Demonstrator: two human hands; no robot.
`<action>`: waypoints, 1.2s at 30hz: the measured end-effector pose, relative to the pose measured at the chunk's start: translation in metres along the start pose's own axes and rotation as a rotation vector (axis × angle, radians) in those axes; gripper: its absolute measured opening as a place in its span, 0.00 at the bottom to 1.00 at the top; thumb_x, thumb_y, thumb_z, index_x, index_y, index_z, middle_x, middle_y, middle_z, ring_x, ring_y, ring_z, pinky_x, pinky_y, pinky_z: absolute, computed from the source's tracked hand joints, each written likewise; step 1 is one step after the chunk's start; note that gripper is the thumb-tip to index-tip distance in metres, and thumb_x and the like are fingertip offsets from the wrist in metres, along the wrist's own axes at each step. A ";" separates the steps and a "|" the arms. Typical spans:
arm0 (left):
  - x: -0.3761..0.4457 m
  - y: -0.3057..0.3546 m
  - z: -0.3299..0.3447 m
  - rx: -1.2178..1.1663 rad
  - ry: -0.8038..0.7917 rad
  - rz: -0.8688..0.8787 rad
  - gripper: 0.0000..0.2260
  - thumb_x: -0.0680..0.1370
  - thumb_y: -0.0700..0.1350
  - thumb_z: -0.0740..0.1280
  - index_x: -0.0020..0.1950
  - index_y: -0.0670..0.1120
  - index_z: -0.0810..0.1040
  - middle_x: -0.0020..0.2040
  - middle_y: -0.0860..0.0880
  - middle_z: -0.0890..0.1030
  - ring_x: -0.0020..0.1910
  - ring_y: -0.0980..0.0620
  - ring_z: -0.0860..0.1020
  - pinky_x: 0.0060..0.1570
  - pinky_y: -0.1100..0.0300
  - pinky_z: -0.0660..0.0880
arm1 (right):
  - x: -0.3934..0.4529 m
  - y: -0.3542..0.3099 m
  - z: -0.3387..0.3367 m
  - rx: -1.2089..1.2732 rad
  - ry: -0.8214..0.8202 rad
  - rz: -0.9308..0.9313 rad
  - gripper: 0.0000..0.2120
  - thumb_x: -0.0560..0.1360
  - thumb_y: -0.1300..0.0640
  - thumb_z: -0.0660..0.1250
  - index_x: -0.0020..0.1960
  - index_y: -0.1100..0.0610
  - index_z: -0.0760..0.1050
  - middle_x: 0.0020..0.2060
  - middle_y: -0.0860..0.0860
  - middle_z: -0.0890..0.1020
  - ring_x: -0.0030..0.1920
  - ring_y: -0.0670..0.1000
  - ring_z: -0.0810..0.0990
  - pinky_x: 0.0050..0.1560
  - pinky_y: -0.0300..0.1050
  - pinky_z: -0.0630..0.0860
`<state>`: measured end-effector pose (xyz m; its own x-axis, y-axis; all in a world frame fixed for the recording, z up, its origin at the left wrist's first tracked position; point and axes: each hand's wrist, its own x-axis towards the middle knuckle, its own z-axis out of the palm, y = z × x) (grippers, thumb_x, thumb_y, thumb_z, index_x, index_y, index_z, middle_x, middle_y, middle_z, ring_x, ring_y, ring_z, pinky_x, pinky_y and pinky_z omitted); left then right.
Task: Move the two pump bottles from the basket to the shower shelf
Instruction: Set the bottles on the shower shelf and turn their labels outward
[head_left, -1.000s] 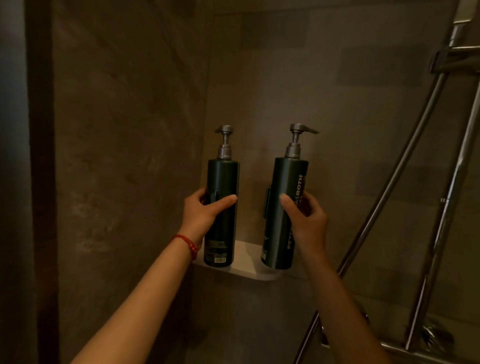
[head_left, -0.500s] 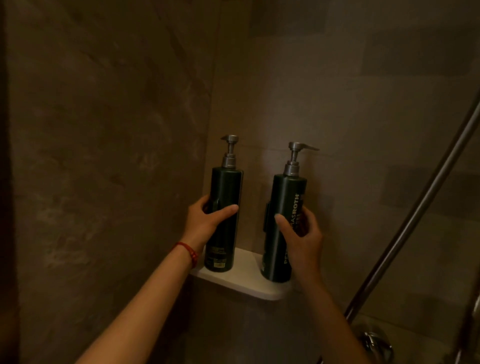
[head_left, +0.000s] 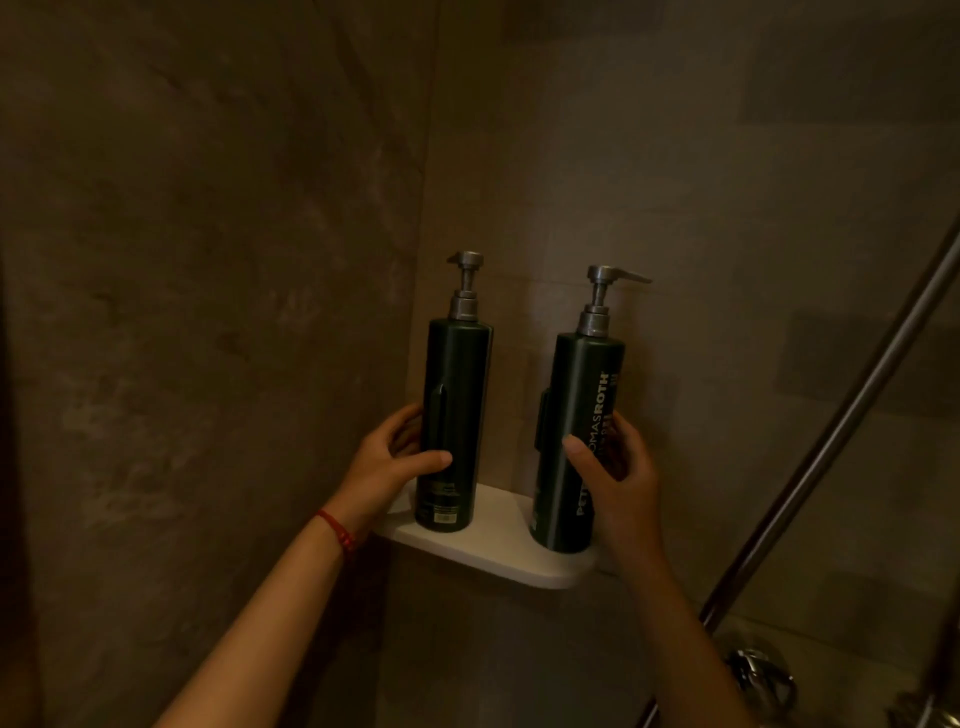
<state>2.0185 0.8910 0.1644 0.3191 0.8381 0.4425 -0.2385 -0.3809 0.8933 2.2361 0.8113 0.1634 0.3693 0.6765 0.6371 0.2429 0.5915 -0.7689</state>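
In the head view, both tall dark green cylindrical pump bottles with grey metal pumps stand upright on the small white corner shower shelf (head_left: 483, 558): the left hand (head_left: 387, 467) is wrapped around the lower body of the left pump bottle (head_left: 454, 415), thumb across its front, and the right hand (head_left: 618, 478) is clamped likewise on the lettered right pump bottle (head_left: 579, 441). The step in hand looks like the final setting-down, with both bases apparently seated on the shelf directly between the two hands. The next move calls for loosening each grip gently and drawing the hands straight back, since the right bottle sits close to the shelf's front edge and a nudge could tip it.
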 end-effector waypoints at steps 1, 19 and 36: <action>-0.001 -0.004 -0.001 0.015 0.000 -0.016 0.28 0.63 0.41 0.73 0.60 0.55 0.68 0.53 0.59 0.73 0.52 0.61 0.73 0.46 0.66 0.72 | -0.002 0.003 -0.001 -0.004 -0.012 0.015 0.31 0.61 0.43 0.70 0.62 0.43 0.67 0.49 0.36 0.76 0.46 0.30 0.77 0.35 0.27 0.75; -0.012 -0.010 0.031 0.149 0.217 0.081 0.31 0.65 0.42 0.74 0.65 0.50 0.66 0.52 0.59 0.72 0.49 0.62 0.72 0.42 0.69 0.70 | -0.022 0.010 0.000 -0.059 0.078 0.018 0.29 0.66 0.52 0.73 0.64 0.47 0.67 0.48 0.35 0.76 0.44 0.27 0.76 0.38 0.23 0.73; -0.017 -0.015 0.047 0.315 0.330 0.101 0.32 0.64 0.47 0.75 0.65 0.49 0.65 0.58 0.53 0.70 0.54 0.55 0.71 0.52 0.59 0.72 | -0.034 0.012 0.008 -0.136 0.117 -0.023 0.27 0.64 0.52 0.75 0.59 0.44 0.67 0.47 0.34 0.74 0.44 0.27 0.75 0.38 0.23 0.73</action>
<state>2.0602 0.8642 0.1474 -0.0122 0.8507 0.5255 0.0529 -0.5242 0.8499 2.2190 0.7991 0.1329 0.4622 0.6030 0.6502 0.3686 0.5363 -0.7593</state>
